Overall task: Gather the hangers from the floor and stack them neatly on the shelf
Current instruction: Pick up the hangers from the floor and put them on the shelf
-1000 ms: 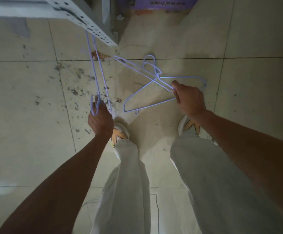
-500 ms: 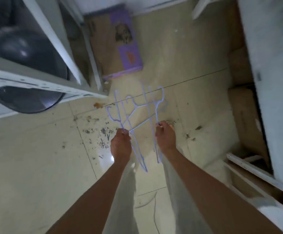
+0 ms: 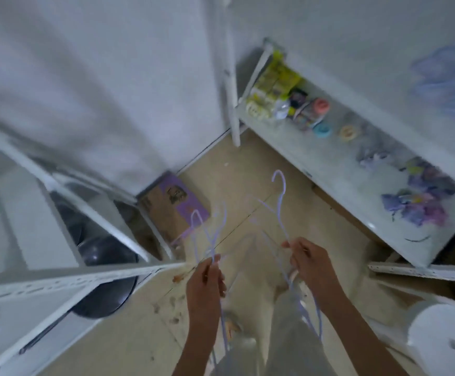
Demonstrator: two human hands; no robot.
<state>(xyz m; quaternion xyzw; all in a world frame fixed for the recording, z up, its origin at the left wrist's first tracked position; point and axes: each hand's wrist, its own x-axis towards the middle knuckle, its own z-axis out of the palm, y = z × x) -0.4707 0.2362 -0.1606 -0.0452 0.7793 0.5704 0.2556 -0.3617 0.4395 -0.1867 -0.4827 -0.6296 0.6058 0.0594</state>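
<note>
Head view, strongly motion-blurred. Left hand [image 3: 206, 280] closed in a pinch around thin lilac wire hangers [image 3: 207, 234]; their hooks stand up above the fist, lower wires trail down past the wrist. Exact number in this hand cannot be told through the blur. Right hand [image 3: 309, 260] likewise pinched shut on another lilac hanger [image 3: 282, 204], hook uppermost, its frame hanging down beside the forearm. Both hands raised over the tiled floor [image 3: 248, 172], apart from each other, hangers clear of the floor. White shelf [image 3: 337, 169] to the right, carrying small coloured items: yellow-green packets [image 3: 275, 80] at the far end, round tape-like rolls [image 3: 321, 115], purple clutter [image 3: 421, 199] nearer. White metal rack [image 3: 66, 278] to the left with a dark round object [image 3: 104, 270] under it. A brown and purple box [image 3: 176, 210] lies on the floor near the wall corner. Debris specks [image 3: 166, 308] on the tiles below the left hand.
</note>
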